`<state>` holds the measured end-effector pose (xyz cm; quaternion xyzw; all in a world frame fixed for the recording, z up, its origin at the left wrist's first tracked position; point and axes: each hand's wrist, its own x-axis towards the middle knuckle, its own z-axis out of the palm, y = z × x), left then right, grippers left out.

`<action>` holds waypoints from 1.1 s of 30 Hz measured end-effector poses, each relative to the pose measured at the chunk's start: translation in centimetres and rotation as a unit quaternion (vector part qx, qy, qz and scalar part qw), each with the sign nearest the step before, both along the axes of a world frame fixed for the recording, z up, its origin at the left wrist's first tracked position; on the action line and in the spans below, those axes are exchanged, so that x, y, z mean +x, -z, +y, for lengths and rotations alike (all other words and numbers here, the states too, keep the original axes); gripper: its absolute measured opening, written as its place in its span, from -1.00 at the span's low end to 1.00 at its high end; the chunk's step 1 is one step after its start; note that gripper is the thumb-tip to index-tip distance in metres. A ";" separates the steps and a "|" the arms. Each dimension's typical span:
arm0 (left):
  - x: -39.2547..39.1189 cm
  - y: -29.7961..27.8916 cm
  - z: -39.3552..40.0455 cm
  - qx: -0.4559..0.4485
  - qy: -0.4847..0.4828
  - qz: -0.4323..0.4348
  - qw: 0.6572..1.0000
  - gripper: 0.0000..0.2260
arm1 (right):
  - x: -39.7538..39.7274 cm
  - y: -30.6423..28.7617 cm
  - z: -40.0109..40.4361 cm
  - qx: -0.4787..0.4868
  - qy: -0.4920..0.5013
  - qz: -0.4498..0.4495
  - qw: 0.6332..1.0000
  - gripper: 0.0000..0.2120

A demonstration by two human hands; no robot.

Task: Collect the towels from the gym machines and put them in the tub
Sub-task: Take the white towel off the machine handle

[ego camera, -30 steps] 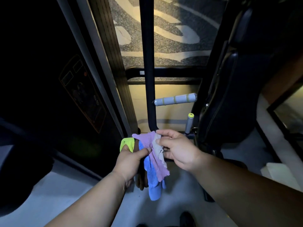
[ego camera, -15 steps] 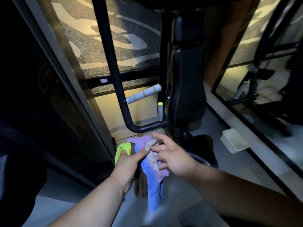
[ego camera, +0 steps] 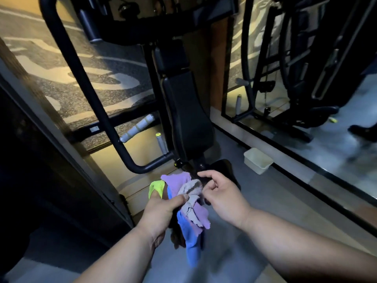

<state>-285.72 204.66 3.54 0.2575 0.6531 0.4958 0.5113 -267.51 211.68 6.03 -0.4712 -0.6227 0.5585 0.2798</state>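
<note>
Clutching a soft bunch of towels (ego camera: 188,203), purple, grey, blue and lime, the left hand (ego camera: 163,211) is closed tight around them below the padded black seat (ego camera: 187,117). Right hand (ego camera: 222,197) hovers beside the bunch, fingers loosely apart. A pale rectangular tub (ego camera: 258,161) sits right of the seat.

Left hand (ego camera: 161,211) grips a bunch of towels: lilac towel (ego camera: 179,181) on top, grey-white towel (ego camera: 190,189) with dark streaks, blue towel (ego camera: 190,242) hanging lowest, neon yellow-green towel (ego camera: 156,186) at the back, dark brown towel (ego camera: 177,237) underneath. Tub (ego camera: 257,160) is cream-white. Gym machine (ego camera: 183,111) has a black frame and black pads; its handle (ego camera: 137,128) is grey with paler bands, and the short post (ego camera: 161,142) is grey with a yellow tip. Wall panel (ego camera: 85,78) is speckled dark grey with pale beige swirls. Floor (ego camera: 265,201) is grey.
</note>
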 end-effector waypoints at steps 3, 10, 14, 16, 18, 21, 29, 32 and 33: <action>3.6 0.3 -2.0 0.000 0.035 0.001 0.999 -0.40 | 4.7 2.1 -2.3 -0.007 0.043 -0.062 0.997 -0.59; 11.5 0.8 -6.1 -0.028 0.158 -0.014 0.987 -0.63 | 12.3 3.4 -10.7 -0.124 0.073 -0.049 0.988 -0.76; 14.4 0.9 -6.9 -0.023 0.246 -0.017 0.969 -0.44 | 15.0 3.6 -14.8 -0.119 0.154 -0.056 0.979 -0.74; 15.4 1.1 -7.4 -0.023 0.282 -0.013 0.959 -0.51 | 15.9 3.9 -16.6 -0.122 0.200 -0.051 0.971 -0.71; 16.2 1.2 -7.9 -0.022 0.328 -0.017 0.944 -0.59 | 16.6 4.4 -18.8 -0.128 0.255 -0.037 0.958 -0.68; 17.1 1.7 -9.0 -0.014 0.395 -0.014 0.918 -0.56 | 17.0 5.1 -22.7 -0.142 0.335 -0.015 0.931 -0.66; 19.8 4.4 -15.1 -0.030 0.521 -0.047 0.852 -0.52 | 16.2 6.3 -35.1 -0.186 0.477 0.004 0.859 -0.52; 21.5 4.1 -17.7 -0.060 0.552 -0.049 0.830 -0.75 | 16.6 6.0 -39.2 -0.194 0.527 0.015 0.827 -0.43; 22.2 4.4 -18.4 -0.065 0.561 -0.052 0.823 -0.78 | 17.0 5.9 -40.6 -0.194 0.543 0.019 0.817 -0.44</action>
